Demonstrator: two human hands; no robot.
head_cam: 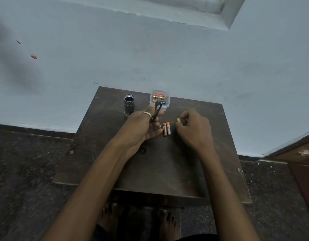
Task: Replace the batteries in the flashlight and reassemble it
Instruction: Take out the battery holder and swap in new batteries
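The flashlight body (129, 105) stands upright with its open end up at about 11 o'clock on the dark table (167, 167), while the left hand (143, 127) has its fingers clamped on a black battery holder (156, 112) near the table's middle. Two batteries (167, 129) lie side by side just at 3 o'clock of that hand, and at least two more sit in a clear plastic box (159, 99) at 12 o'clock; no writing on any of them can be read. The right hand (193, 129), at 3 o'clock, pinches a small yellow-tipped thing (178, 120) between closed fingers.
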